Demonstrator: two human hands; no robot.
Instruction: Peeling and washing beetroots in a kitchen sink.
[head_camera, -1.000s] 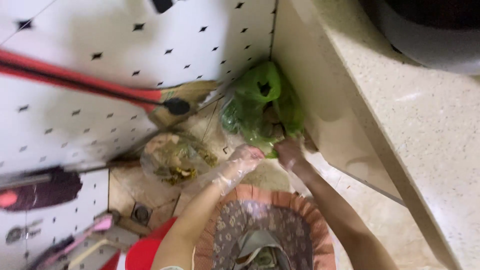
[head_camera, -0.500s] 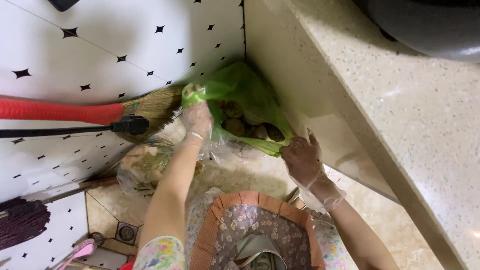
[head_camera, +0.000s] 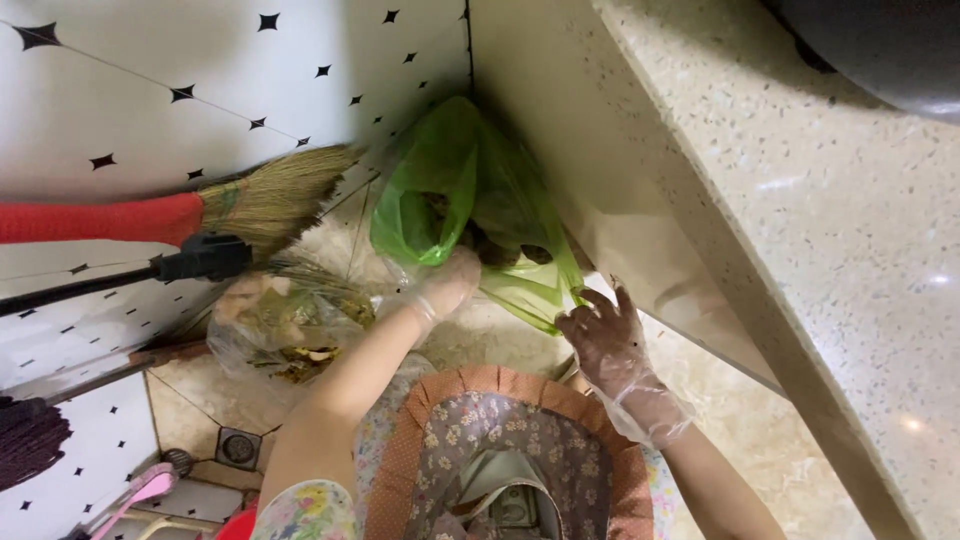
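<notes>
A green plastic bag (head_camera: 455, 190) with dark lumps inside stands on the floor in the corner beside the counter. My left hand (head_camera: 445, 285), in a thin clear glove, grips the bag's near rim. My right hand (head_camera: 607, 340), also in a clear glove, is off the bag with its fingers spread, just to the right of the bag's lower edge. Below both hands I see my floral apron (head_camera: 505, 450) with an orange frill.
A clear bag of vegetable scraps (head_camera: 285, 320) lies left of the green bag. A straw broom with a red handle (head_camera: 265, 205) and a black-handled tool (head_camera: 205, 258) lean on the tiled wall. The speckled stone counter (head_camera: 800, 220) runs along the right. A floor drain (head_camera: 238, 448) sits lower left.
My left hand has come down from the bag's top edge to its near rim. My right hand has let go and spread its fingers. The view has shifted closer.
</notes>
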